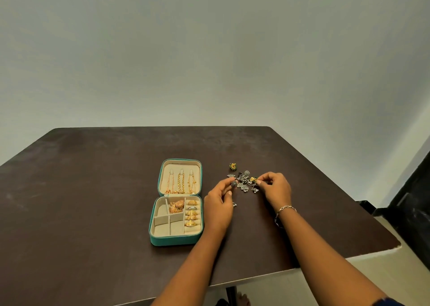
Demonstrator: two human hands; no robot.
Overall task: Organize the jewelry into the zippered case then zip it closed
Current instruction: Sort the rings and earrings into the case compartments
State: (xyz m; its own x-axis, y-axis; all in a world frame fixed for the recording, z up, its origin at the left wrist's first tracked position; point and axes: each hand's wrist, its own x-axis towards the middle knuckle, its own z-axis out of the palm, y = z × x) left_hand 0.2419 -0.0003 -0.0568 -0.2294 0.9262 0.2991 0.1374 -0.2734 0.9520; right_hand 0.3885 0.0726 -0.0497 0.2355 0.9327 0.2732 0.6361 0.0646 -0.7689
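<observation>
Just right of the open teal zippered case [175, 240], the left hand [220, 203] and right hand [277, 188] are each pinching an earring [233, 184] from the tangled pile of small silver and gold jewelry [244, 182], so pulling them apart slowly is looking safest.

In the frame's lower centre I see the case [174, 240] lying open on the surface [93, 189], rings [192, 212] in it; loose earrings [244, 182] lie to its right.

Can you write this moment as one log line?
case: open | left hand: pinches silver earring | right hand: pinches small earring | earring pile: right of case
</observation>
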